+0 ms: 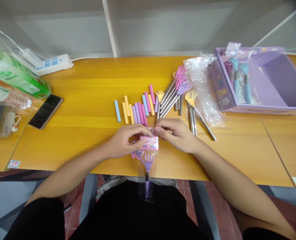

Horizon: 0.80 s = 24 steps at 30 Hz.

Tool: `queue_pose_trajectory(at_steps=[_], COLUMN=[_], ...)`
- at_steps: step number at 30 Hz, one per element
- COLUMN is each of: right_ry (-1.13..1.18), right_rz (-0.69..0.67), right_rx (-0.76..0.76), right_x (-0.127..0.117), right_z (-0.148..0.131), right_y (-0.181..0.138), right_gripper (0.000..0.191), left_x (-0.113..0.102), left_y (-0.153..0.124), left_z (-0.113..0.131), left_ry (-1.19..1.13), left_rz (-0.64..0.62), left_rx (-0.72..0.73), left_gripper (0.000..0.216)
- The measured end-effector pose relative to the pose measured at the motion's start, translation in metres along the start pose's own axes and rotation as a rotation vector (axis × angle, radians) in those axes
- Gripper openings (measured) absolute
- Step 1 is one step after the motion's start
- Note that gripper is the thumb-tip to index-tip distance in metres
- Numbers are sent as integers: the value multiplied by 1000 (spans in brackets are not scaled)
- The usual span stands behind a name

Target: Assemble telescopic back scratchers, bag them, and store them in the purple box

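My left hand (124,140) and my right hand (176,132) both pinch the pink card header (149,142) of a clear plastic packet at the yellow table's (87,100) near edge. Inside the packet hangs a purple hand-shaped scratcher (147,164), dangling over my lap. Just beyond my hands lies a row of several coloured grip sleeves (135,108) in blue, yellow, purple and pink. To their right, several metal-shafted scratchers (174,91) with pink, purple and yellow claw heads lie in a loose pile.
A purple display box (263,80) with packed scratchers stands at the right, empty clear bags (205,90) beside it. A phone (45,111), green packages (15,75), a white power strip (54,63) and a small mug (11,121) sit at the left.
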State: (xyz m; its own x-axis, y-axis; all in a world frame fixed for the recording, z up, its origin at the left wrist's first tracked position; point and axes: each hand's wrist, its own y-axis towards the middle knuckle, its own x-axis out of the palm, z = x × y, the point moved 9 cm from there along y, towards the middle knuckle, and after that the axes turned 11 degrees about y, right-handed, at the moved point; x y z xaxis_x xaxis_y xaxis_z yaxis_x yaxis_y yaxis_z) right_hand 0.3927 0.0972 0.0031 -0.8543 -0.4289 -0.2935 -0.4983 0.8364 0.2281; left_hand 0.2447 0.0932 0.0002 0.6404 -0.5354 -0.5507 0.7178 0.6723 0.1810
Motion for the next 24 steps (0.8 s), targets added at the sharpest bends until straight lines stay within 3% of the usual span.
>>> queue_pose_trajectory(at_steps=[5, 12, 18, 24], right_ry=[-21, -25, -1, 171], right_rz=[9, 16, 20, -66], right_rx=[-13, -30, -32, -50], right_x=[-1, -3, -4, 1], right_z=[-1, -2, -3, -8], right_y=[0, 0, -1, -4], right_gripper=[38, 36, 38, 51], left_x=[4, 19, 21, 22], left_y=[0, -6, -6, -3], left_z=[-2, -11, -16, -9], left_ry=[-5, -288, -323, -327], left_rz=[-4, -31, -81, -131], left_rx=[-14, -95, -175, -142], left_gripper=[25, 69, 58, 41])
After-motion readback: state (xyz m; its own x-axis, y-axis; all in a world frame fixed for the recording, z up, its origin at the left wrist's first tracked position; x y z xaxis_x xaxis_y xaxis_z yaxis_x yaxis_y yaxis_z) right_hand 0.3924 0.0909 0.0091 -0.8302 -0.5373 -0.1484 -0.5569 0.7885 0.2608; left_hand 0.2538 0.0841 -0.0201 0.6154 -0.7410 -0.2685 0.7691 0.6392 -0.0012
